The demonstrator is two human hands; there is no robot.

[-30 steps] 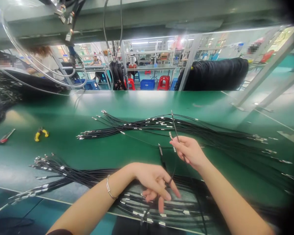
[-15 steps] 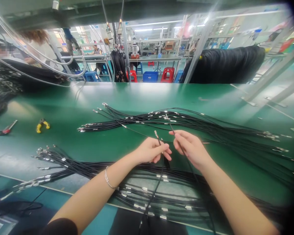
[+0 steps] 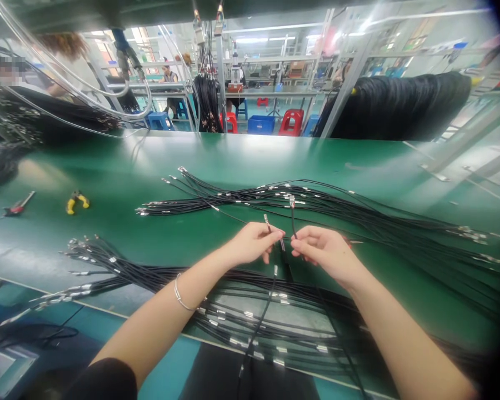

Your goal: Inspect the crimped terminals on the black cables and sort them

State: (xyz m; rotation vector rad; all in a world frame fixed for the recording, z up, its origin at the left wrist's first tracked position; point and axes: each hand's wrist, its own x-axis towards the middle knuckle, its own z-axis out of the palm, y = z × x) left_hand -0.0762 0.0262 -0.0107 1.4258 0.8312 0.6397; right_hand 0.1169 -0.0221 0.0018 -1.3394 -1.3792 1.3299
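Over the middle of the green bench my left hand (image 3: 256,243) pinches a thin black cable, its metal-tipped end (image 3: 266,219) pointing up past the thumb. Close to its right, my right hand (image 3: 325,250) is closed on another black cable (image 3: 294,222), which stands up between thumb and fingers with a silvery connector (image 3: 292,201) at the top. Below the hands, a separate cable with a white label (image 3: 275,270) runs down toward my lap. A bundle of black cables (image 3: 162,273) with metal ends and white labels lies under my forearms.
A second cable bundle (image 3: 337,201) stretches across the bench beyond my hands. Yellow-handled pliers (image 3: 77,202) and a red-handled tool (image 3: 19,205) lie at left. Metal posts (image 3: 345,78) and a thick roll of black cable (image 3: 412,105) stand behind the bench.
The right-hand cable has turned, so its connector now faces me more upright. My left fingers have shifted up slightly, and a labelled cable below shows more clearly. The view has moved a little.
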